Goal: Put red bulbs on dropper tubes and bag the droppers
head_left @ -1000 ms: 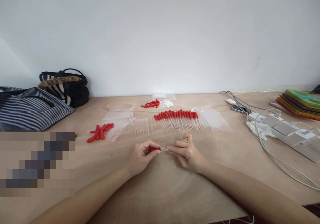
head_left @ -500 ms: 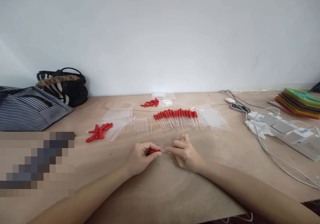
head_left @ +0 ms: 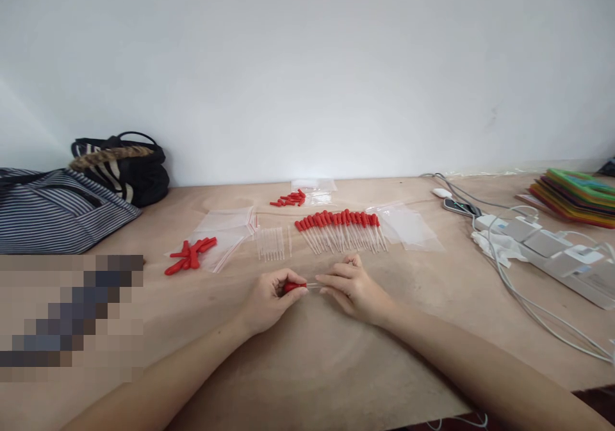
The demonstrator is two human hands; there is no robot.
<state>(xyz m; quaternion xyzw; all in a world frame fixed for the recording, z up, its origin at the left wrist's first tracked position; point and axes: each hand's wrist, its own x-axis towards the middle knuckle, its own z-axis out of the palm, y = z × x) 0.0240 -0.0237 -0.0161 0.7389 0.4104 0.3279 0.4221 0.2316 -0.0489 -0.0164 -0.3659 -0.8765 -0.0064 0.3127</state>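
My left hand [head_left: 266,301] is closed round a red rubber dropper bulb [head_left: 295,286], its open end facing right. A thin clear dropper tube [head_left: 312,285] reaches from the bulb's mouth to my right hand [head_left: 356,292], which pinches its other end between thumb and fingers. How deep the tube sits in the bulb I cannot tell. Beyond my hands lies a row of droppers with red bulbs [head_left: 339,226] on clear tubes. Left of them are several bare clear tubes [head_left: 273,244]. Loose red bulbs [head_left: 191,255] lie in a heap at the left.
Clear zip bags [head_left: 225,226] lie beside the loose bulbs, and another bag [head_left: 408,226] is right of the row. Smaller red bulbs [head_left: 291,198] sit farther back. A power strip [head_left: 562,261] with cables is at the right, bags [head_left: 62,207] at the left.
Both hands have shifted very slightly up in the picture, with the bulb and tube still between them. My right fingers look slightly more spread along the tube's end.
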